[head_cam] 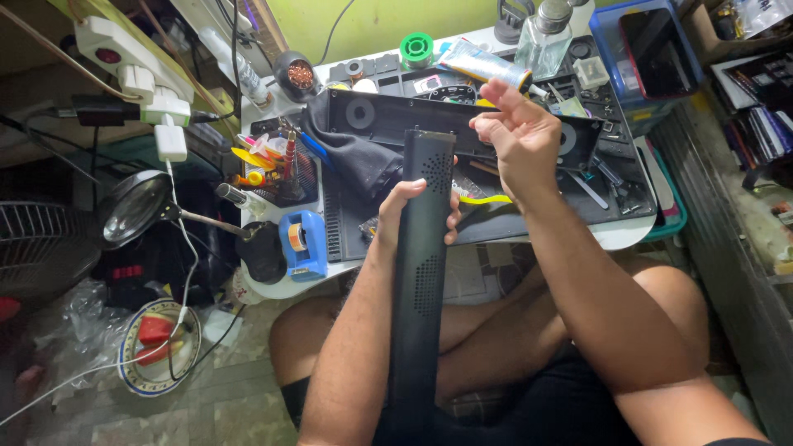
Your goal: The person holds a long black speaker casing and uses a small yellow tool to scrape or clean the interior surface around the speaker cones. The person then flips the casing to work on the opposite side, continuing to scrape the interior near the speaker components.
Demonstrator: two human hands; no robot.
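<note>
Head view looks down on a person seated cross-legged at a small white table (628, 235). Their left hand (405, 216) is wrapped around a long black panel (421, 272), gripping it just under its top end; the panel stands nearly upright, its foot down in the lap and its top against the near edge of the table. On the table behind the panel's top lies an open black housing (372, 116) with a dark cloth (351, 153) draped over its left part. The right hand (516, 136) hovers to the right of the panel's top, above the housing, fingers loosely curled and thumb near the fingertips; whether it pinches something small I cannot tell. A blue tape dispenser (301, 245) sits left of the panel. Judging by this, a firm left grip near the top should stop the panel swinging, while the right hand does the fine work close to that end.
</note>
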